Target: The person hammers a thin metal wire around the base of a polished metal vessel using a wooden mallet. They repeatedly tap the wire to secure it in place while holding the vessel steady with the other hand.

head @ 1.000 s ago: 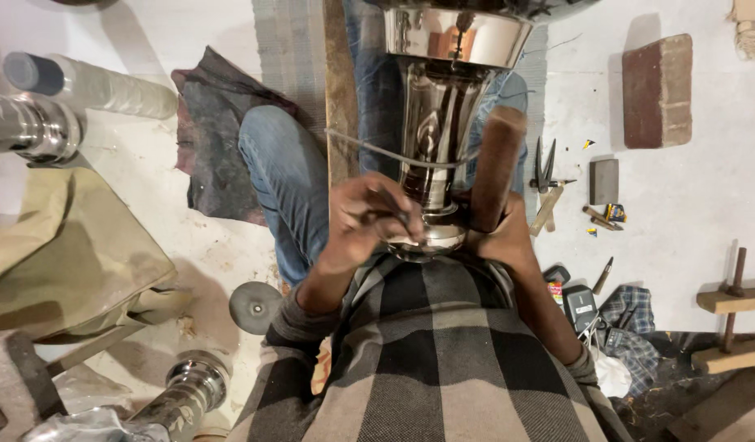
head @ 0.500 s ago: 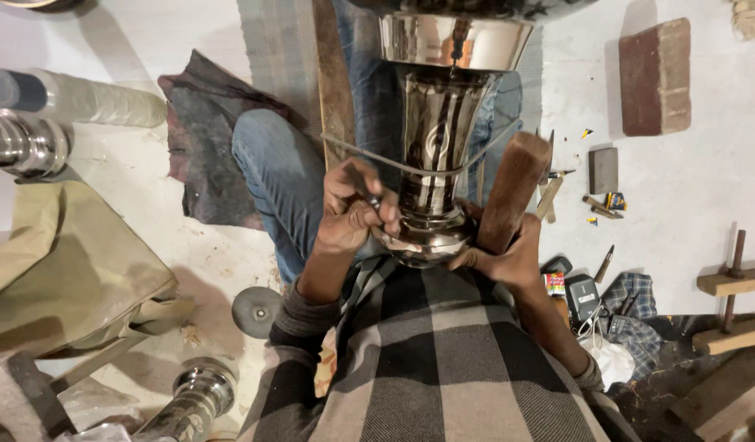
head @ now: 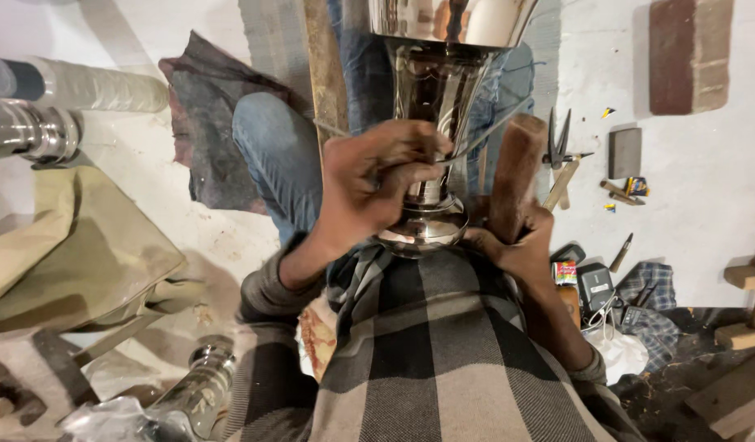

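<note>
A tall shiny metal vessel (head: 439,74) with a flared top and a round foot (head: 422,233) lies between my knees, its foot against my checked shirt. My left hand (head: 369,184) is closed over its narrow stem and pinches a thin metal strip (head: 484,135) that runs across the stem. My right hand (head: 516,245) grips a thick wooden mallet (head: 516,168), held upright just right of the stem and close to the foot.
Pliers (head: 557,139), a dark block (head: 624,152) and small tools lie on the floor at right. A brick (head: 688,53) sits upper right. Metal pipes (head: 34,131) and a beige cloth (head: 75,254) are at left, another shiny part (head: 202,389) lower left, wooden pieces (head: 750,278) far right.
My left hand has slid up from the foot onto the stem with the strip. The mallet has stayed upright beside the vessel, and my view has moved closer.
</note>
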A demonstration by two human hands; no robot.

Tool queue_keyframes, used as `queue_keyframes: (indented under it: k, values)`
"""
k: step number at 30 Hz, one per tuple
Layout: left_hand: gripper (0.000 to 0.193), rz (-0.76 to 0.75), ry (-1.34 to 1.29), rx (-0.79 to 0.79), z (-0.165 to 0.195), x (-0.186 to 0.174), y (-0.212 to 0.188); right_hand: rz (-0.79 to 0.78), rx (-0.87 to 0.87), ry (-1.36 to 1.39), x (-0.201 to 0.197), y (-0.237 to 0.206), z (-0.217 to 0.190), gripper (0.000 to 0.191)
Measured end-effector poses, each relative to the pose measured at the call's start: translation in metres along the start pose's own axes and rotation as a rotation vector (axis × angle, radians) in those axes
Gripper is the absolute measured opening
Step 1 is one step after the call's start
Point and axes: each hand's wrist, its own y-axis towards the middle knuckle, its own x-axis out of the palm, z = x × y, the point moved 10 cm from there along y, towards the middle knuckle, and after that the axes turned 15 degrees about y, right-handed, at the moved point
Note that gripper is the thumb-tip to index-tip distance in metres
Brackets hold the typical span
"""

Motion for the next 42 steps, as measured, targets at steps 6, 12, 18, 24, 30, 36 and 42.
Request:
queue_keyframes:
  k: [6,12,18,24,30,36,42]
  values:
    - [0.042,-0.245,0.534,0.073,0.016,0.025,0.013,0.134,0.064,-0.064,-0.026,-0.001,0.001,0.025]
    - [0.05,-0.287,0.596,0.298,0.04,0.037,0.023,0.062,-0.113,0.002,-0.027,0.005,-0.014,0.016]
    - [0.048,-0.487,0.649,0.21,0.029,0.046,0.036,0.081,-0.204,-0.109,-0.042,0.0,-0.03,0.042]
    - [0.051,-0.551,0.721,0.203,0.024,0.054,0.043,0.075,-0.217,-0.246,-0.065,-0.013,-0.041,0.073]
    - [0.053,-0.583,0.707,0.213,0.027,0.055,0.042,-0.008,-0.384,0.002,-0.089,-0.024,-0.067,0.053]
    - [0.052,-0.515,0.754,0.268,0.027,0.055,0.034,-0.115,-0.482,-0.346,-0.081,-0.003,-0.092,0.062]
    - [0.052,-0.387,0.705,0.234,0.024,0.041,0.022,-0.295,-0.48,-0.424,-0.073,0.013,-0.131,0.066]
